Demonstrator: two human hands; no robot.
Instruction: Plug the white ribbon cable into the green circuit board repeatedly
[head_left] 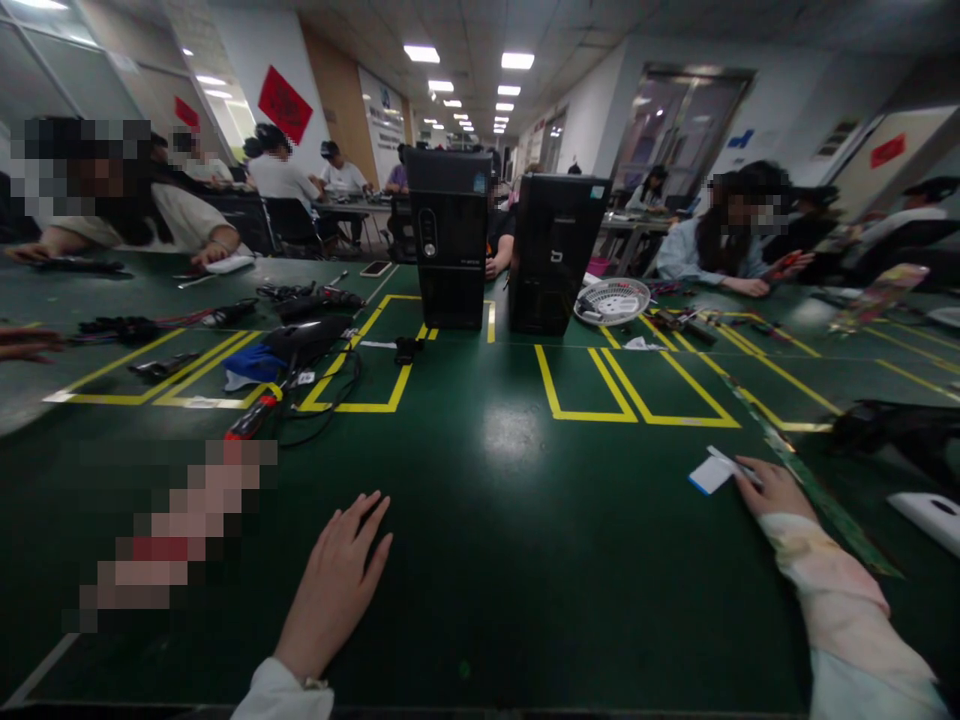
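Observation:
My left hand (pixel 341 565) lies on the green tabletop (pixel 525 560) with its fingers stretched out, holding nothing. Over on the right, my right hand (pixel 780 492) rests on the table with its fingers closed around a slim grey, pen-like object (pixel 751 474). Just beyond those fingertips lies a small white packet or card (pixel 709 476) with a blue edge, and a narrow white strip crosses its top. What exactly the right fingers grip is too small to tell.
Two black computer towers (pixel 450 240) (pixel 559 250) stand upright ahead. Yellow tape (pixel 592 415) marks rectangles. Cables and a black tool (pixel 311 340) lie left, beside a red-and-black handle (pixel 251 418). A white basket (pixel 611 300) sits behind. Other people work around the table.

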